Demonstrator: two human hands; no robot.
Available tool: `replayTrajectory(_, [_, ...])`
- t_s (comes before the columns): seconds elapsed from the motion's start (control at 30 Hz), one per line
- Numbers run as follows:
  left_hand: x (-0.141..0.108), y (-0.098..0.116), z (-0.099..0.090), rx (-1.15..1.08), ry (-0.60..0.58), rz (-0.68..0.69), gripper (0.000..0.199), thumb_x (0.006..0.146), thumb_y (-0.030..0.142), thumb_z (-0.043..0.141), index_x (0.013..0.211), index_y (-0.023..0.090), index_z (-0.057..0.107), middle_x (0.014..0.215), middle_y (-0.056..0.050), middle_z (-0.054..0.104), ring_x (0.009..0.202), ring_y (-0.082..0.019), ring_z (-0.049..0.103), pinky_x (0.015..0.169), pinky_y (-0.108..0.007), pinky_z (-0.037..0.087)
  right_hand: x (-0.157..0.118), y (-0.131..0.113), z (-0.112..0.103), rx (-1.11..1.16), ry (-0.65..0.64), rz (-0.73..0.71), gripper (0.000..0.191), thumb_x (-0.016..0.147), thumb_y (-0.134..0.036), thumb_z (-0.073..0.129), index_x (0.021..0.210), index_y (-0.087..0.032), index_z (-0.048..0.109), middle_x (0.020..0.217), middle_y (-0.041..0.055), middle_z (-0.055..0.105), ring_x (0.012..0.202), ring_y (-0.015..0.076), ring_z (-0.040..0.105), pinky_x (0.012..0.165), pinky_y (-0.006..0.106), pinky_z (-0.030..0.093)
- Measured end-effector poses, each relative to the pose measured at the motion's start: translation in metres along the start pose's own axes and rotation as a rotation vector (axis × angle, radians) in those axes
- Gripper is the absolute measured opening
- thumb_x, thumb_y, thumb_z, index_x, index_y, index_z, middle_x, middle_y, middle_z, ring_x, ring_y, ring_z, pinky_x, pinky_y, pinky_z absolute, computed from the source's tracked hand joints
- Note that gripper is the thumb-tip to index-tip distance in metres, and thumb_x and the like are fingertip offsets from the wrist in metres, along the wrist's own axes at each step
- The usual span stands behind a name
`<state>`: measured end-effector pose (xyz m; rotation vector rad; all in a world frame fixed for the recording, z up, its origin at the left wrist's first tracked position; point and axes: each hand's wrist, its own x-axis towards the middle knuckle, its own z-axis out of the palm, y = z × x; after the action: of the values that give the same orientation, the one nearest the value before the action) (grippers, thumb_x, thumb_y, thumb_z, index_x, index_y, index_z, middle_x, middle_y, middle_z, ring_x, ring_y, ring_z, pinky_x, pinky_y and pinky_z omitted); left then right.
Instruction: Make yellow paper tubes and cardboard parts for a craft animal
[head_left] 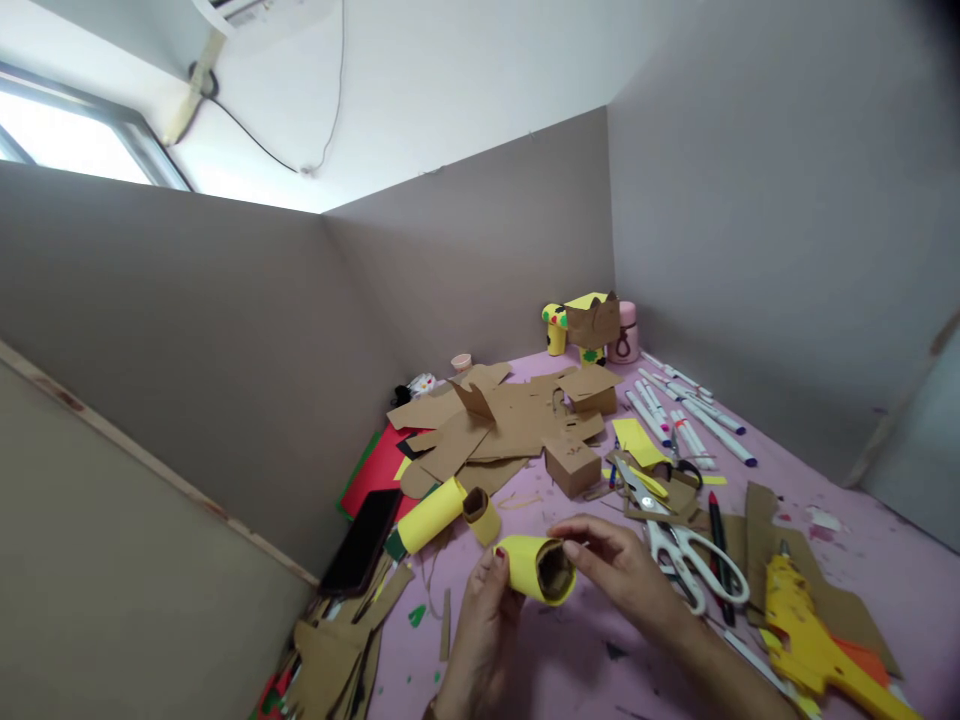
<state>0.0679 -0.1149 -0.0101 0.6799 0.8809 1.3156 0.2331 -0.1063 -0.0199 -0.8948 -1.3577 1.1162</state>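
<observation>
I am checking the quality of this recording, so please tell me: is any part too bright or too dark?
Head view: the grey-framed glass window at upper left is washed out white; head view: the upper-right corner goes black; head view: the yellow paper-covered cardboard tube is bright outside but shaded inside.

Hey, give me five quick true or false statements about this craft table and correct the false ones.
1. The left hand holds a short yellow tube. True.
2. The right hand has its fingers at the tube's open end. True.
3. The markers stand in a cup. False: the white markers lie on the table.
4. The glue gun is right of the white-handled scissors. True.
5. The tabletop is green. False: the tabletop is pinkish purple.
</observation>
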Motion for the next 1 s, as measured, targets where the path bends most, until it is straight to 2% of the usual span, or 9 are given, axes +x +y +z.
replayTrajectory(0.17, [-0.002, 0.003, -0.001, 0.032, 0.009, -0.021, 0.025, 0.064, 0.038, 0.076, 0.074, 0.016, 0.068, 0.066, 0.0, 0.067, 0.067, -0.015, 0.062, 0.066, -0.025, 0.048, -0.001, 0.006, 0.002, -0.002, -0.103, 0.041, 0.026, 0.083, -0.04, 0.059, 0.092, -0.018, 0.071, 0.085, 0.007, 0.074, 0.072, 0.0194, 0.067, 0.063, 0.028, 0.054])
replayTrajectory(0.33, [-0.004, 0.006, -0.004, 0.11, -0.027, -0.045, 0.025, 0.067, 0.037, 0.074, 0.07, 0.014, 0.066, 0.065, -0.003, 0.066, 0.065, -0.015, 0.061, 0.062, -0.024, 0.045, -0.002, 0.009, 0.0, -0.077, -0.168, 0.061, 0.021, 0.079, -0.029, 0.063, 0.095, -0.019, 0.072, 0.087, 0.0068, 0.075, 0.069, 0.0196, 0.067, 0.059, 0.028, 0.054])
replayTrajectory(0.43, [-0.002, 0.006, -0.006, 0.163, -0.052, -0.066, 0.028, 0.068, 0.039, 0.073, 0.072, 0.012, 0.068, 0.063, -0.004, 0.066, 0.063, -0.015, 0.06, 0.058, -0.023, 0.042, -0.002, 0.003, 0.0, -0.148, -0.154, 0.035, 0.02, 0.079, -0.023, 0.059, 0.093, -0.02, 0.073, 0.085, 0.0067, 0.076, 0.069, 0.0206, 0.068, 0.06, 0.03, 0.054])
replayTrajectory(0.53, [0.0, 0.005, -0.009, 0.203, -0.059, -0.084, 0.031, 0.066, 0.042, 0.073, 0.073, 0.011, 0.07, 0.062, -0.004, 0.066, 0.06, -0.014, 0.058, 0.054, -0.022, 0.039, -0.002, -0.004, 0.0, -0.223, -0.131, -0.038, 0.024, 0.079, -0.018, 0.056, 0.095, -0.022, 0.074, 0.086, 0.0061, 0.076, 0.075, 0.0222, 0.068, 0.068, 0.033, 0.053])
replayTrajectory(0.67, [0.0, 0.003, -0.011, 0.226, -0.055, -0.079, 0.029, 0.066, 0.039, 0.074, 0.075, 0.012, 0.071, 0.061, -0.003, 0.066, 0.057, -0.012, 0.054, 0.054, -0.021, 0.038, -0.002, -0.006, -0.001, -0.285, -0.124, -0.098, 0.027, 0.082, -0.019, 0.052, 0.098, -0.024, 0.073, 0.088, 0.0052, 0.077, 0.078, 0.0227, 0.07, 0.07, 0.032, 0.053])
replayTrajectory(0.83, [-0.001, 0.004, -0.009, 0.228, -0.044, -0.061, 0.023, 0.068, 0.036, 0.074, 0.071, 0.014, 0.069, 0.06, -0.001, 0.065, 0.058, -0.01, 0.052, 0.056, -0.019, 0.037, -0.004, -0.005, 0.0, -0.318, -0.111, -0.106, 0.028, 0.085, -0.021, 0.048, 0.102, -0.022, 0.071, 0.083, 0.0047, 0.076, 0.077, 0.0229, 0.07, 0.067, 0.031, 0.053])
replayTrajectory(1.0, [0.0, 0.003, -0.008, 0.221, -0.024, -0.086, 0.027, 0.064, 0.038, 0.076, 0.067, 0.013, 0.066, 0.059, -0.001, 0.064, 0.055, -0.01, 0.051, 0.054, -0.019, 0.037, -0.003, -0.006, 0.002, -0.293, -0.094, -0.068, 0.026, 0.084, -0.02, 0.05, 0.098, -0.023, 0.072, 0.082, 0.0036, 0.076, 0.076, 0.0226, 0.07, 0.067, 0.03, 0.052])
